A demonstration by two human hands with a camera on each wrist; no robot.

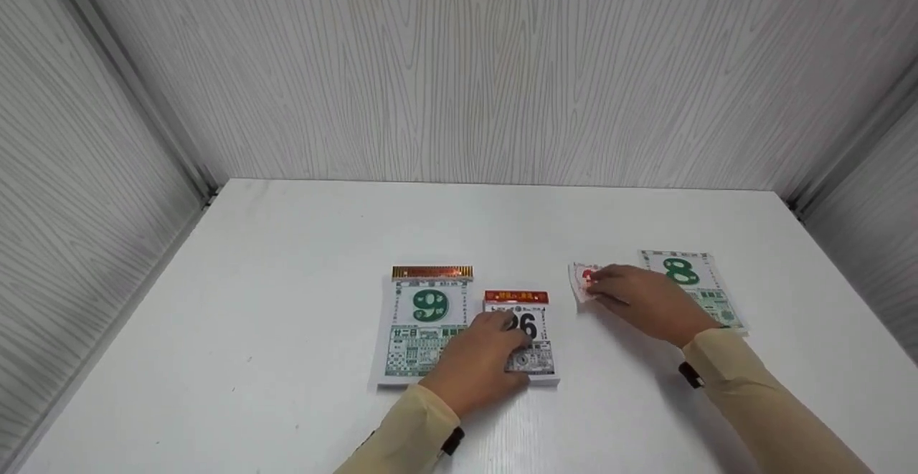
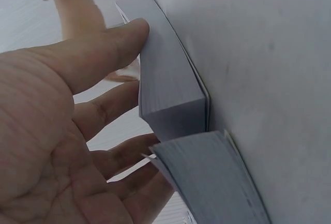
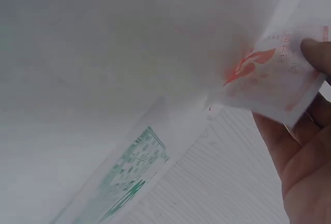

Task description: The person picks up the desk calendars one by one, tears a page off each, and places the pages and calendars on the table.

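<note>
White tabletop [image 1: 301,359] lies under our hands, bare along the near edge; our left hand [image 1: 479,359] rests flat on the small calendar pad [image 1: 522,336] showing 26, fingers loosely spread, thumb along its thick side, pinning it beside the larger pad [image 1: 423,327] showing a green 9; our right hand [image 1: 642,300] pinches a loose red-printed sheet [image 1: 582,280] between thumb and fingertips, just left of a green 8 sheet [image 1: 692,284] lying flat; we judge the tearing done, with the sheet not yet set down; beyond, pale wood-grain panels [image 1: 473,72] wall the table on three sides.
</note>
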